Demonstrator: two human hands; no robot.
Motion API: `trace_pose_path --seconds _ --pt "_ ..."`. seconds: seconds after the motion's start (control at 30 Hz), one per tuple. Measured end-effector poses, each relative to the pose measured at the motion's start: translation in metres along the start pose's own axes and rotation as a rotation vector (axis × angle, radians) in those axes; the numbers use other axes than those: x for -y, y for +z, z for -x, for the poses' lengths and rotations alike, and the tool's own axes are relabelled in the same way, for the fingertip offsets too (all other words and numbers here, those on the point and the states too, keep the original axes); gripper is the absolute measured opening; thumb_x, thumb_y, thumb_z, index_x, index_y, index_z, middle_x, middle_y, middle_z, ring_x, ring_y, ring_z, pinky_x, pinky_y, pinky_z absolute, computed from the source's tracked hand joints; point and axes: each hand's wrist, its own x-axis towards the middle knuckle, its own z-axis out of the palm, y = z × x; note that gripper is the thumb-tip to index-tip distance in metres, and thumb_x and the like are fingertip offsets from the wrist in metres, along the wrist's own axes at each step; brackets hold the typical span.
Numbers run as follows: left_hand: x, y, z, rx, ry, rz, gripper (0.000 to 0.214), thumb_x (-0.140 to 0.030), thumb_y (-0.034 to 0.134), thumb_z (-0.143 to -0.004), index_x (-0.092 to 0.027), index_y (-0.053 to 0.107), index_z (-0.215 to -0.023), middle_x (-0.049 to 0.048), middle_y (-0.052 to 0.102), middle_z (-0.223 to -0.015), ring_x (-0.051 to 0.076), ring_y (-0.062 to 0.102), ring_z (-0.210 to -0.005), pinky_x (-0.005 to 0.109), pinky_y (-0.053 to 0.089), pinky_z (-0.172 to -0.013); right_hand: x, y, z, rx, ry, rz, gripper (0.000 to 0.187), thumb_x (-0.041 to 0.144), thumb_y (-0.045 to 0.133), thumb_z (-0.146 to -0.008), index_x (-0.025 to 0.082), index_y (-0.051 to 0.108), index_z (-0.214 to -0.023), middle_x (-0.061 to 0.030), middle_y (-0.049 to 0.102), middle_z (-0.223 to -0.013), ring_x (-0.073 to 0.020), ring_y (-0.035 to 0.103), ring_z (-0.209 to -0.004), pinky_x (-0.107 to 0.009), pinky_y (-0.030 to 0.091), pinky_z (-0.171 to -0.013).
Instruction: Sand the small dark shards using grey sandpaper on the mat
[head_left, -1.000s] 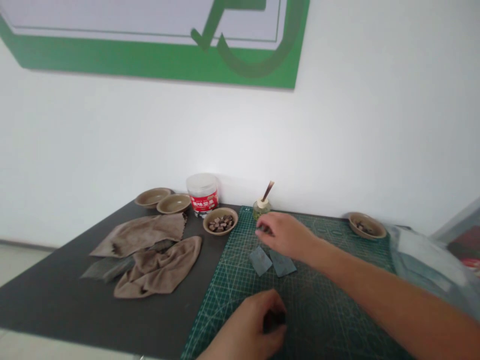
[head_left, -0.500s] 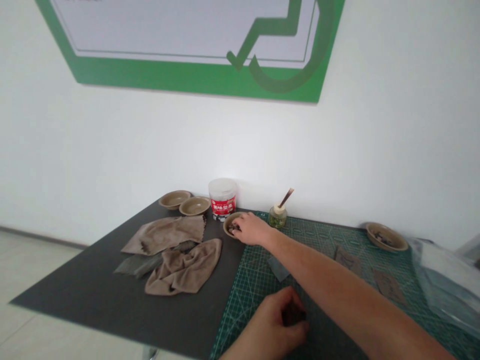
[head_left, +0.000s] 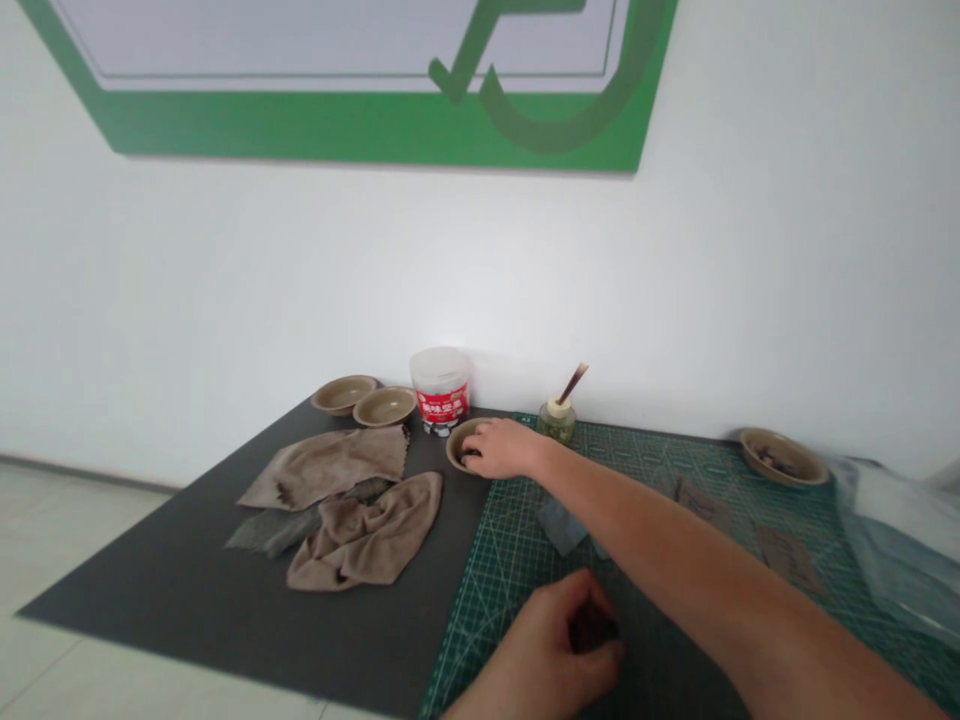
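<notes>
My right hand (head_left: 501,448) reaches into a small brown bowl (head_left: 455,446), its fingers bent down and pressed together. Small dark pieces (head_left: 471,456) show at the fingertips; what the fingers grip is mostly hidden. Low over the green cutting mat (head_left: 487,580), my left hand (head_left: 559,645) is curled with thumb and fingers close together. Its grip is in shadow, so whatever it holds cannot be made out. A blue-grey cloth piece (head_left: 561,528) lies on the mat beneath my right forearm.
Crumpled brown cloths (head_left: 367,535) lie left on the dark table (head_left: 187,590). Behind stand two bowls (head_left: 384,406), a red-labelled tub (head_left: 440,392) and a glass jar with sticks (head_left: 556,420). Rightward are a bowl of dark pieces (head_left: 784,458), brown patches (head_left: 787,558) and a plastic bag (head_left: 900,540).
My right hand has shifted slightly within the bowl, its fingers now covering more of the pieces. The left hand stays nearly still. The whole view has tilted a little.
</notes>
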Motion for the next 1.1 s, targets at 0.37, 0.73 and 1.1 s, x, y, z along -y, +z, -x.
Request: trace_pose_path --seconds 0.37,0.73,1.1 --pt "-0.002 0.001 0.000 0.007 -0.008 -0.049 0.020 -0.008 0.059 -0.070 -0.016 0.059 -0.088 -0.0038 0.052 -0.074 0.009 0.044 -0.064 0.020 0.030 -0.054 0.018 0.003 -0.004 -0.056 -0.051 -0.002 0.042 0.042 0.043 -0.094 0.015 0.061 -0.120 -0.0145 0.062 -0.125 -0.0276 0.056 -0.116 -0.041 0.042 -0.101" --pt "-0.006 0.003 0.001 0.017 -0.005 -0.054 0.024 -0.006 0.056 -0.070 -0.015 0.060 -0.091 -0.0022 0.056 -0.080 0.010 0.047 -0.068 0.021 0.033 -0.058 0.016 0.018 -0.015 -0.055 -0.072 0.047 0.037 0.039 0.037 -0.097 0.020 0.062 -0.116 -0.0110 0.068 -0.118 -0.0253 0.061 -0.109 -0.044 0.042 -0.099" --pt "-0.006 0.002 0.002 0.025 -0.005 -0.091 0.029 -0.007 0.058 -0.070 -0.014 0.063 -0.097 0.0009 0.061 -0.085 0.012 0.051 -0.072 0.022 0.035 -0.061 0.021 0.010 -0.017 -0.062 0.022 -0.016 0.038 0.034 0.034 -0.101 0.015 0.064 -0.115 -0.0137 0.068 -0.118 -0.0246 0.063 -0.108 -0.038 0.044 -0.096"
